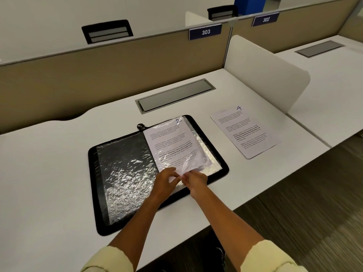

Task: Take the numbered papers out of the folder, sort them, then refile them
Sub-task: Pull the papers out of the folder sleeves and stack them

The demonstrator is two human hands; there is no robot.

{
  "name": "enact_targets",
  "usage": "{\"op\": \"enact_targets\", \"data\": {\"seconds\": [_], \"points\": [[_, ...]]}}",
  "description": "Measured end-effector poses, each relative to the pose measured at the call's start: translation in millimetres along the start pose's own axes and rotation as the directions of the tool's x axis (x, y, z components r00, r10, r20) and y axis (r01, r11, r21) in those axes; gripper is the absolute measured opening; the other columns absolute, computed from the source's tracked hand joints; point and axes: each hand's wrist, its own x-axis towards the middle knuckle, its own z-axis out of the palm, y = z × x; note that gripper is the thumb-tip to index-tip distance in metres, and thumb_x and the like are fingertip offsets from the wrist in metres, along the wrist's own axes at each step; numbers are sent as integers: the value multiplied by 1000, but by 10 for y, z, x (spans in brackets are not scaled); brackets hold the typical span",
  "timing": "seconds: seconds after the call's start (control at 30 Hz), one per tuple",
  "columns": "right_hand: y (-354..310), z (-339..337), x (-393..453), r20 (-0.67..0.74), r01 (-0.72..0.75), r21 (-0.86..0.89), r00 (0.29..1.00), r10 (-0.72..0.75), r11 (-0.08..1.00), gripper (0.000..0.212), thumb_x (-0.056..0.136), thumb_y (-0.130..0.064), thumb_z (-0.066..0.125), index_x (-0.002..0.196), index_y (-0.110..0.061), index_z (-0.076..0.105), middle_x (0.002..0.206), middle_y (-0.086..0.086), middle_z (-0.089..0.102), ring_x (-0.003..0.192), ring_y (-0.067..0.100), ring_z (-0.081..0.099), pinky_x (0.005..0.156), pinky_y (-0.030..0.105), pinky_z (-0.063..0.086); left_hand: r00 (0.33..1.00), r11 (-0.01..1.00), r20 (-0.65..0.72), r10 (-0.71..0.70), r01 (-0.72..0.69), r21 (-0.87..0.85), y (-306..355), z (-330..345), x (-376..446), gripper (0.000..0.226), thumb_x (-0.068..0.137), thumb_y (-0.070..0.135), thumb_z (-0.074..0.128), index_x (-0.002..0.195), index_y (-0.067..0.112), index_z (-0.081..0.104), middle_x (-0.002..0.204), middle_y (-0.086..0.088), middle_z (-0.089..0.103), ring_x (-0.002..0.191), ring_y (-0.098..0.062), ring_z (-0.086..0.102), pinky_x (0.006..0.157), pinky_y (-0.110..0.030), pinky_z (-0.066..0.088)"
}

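Observation:
A black zip folder (94,173) lies open on the white desk, its left page an empty crinkled plastic sleeve (125,173). On the right page a printed paper marked 2 (170,142) sits in a clear sleeve. My left hand (167,181) rests on the paper's bottom edge with its fingertips at the sleeve opening. My right hand (194,180) pinches the lifted bottom corner of the clear sleeve. A second paper marked 4 (245,132) lies flat on the desk to the right of the folder.
A grey cable hatch (174,96) is set into the desk (49,173) behind the folder. A white divider panel (265,75) stands at the right. A beige partition with sign 303 (205,32) runs along the back. The desk's front edge is near my arms.

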Motion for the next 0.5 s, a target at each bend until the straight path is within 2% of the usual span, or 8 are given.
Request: {"op": "enact_targets", "data": {"seconds": [0.1,0.17,0.23,0.3,0.37,0.43,0.5], "points": [[45,66,31,-29,44,-67,999,-46,997,12,85,4,68,77,-4,64,68,13,63,64,25,59,69,34,51,995,999,88,-41,44,-29,-22,-52,-20,35,91,34,67,117,12,70,134,0,60,128,-15,51,101,-21,36],[57,94,50,-32,57,-83,998,-60,995,18,86,-3,73,73,-7,61,67,11,60,60,23,57,67,34,49,992,999,118,-50,48,25,-47,-90,-33,40,98,35,55,130,12,62,147,-3,47,139,-18,40,105,-21,31],[52,88,44,-42,64,-70,997,-67,995,15,87,4,69,75,-2,63,65,11,59,53,20,54,60,32,49,982,984,177,-61,30,176,-148,-122,-60,44,104,34,43,143,15,48,160,-3,25,149,-21,18,116,-32,20],[52,56,17,-50,74,-40,996,-76,996,16,87,12,63,76,1,63,69,14,62,50,19,55,53,27,50,970,953,232,-73,-1,301,-296,-157,-97,50,105,36,34,151,15,34,163,-4,8,151,-24,2,120,-38,10],[69,-2,-20,-67,95,-28,993,-96,995,17,87,13,64,75,0,62,73,16,63,55,20,60,53,25,54,969,934,244,-42,-49,353,-422,-174,-129,57,102,40,26,153,14,29,164,-6,5,151,-26,-1,123,-44,10],[119,-75,-78,-92,111,-10,989,-112,994,10,87,11,67,82,3,63,76,18,65,62,23,64,57,27,58,970,914,245,-1,-99,394,-460,-166,-162,54,103,31,26,152,10,29,164,-9,5,151,-29,1,123,-46,11],[174,-152,-145,-114,115,10,987,-113,993,11,86,9,69,94,5,64,86,21,69,68,26,69,62,29,61,973,895,229,18,-118,430,-447,-149,-184,48,106,20,30,153,9,27,164,-10,5,151,-31,1,123,-41,9]]}}
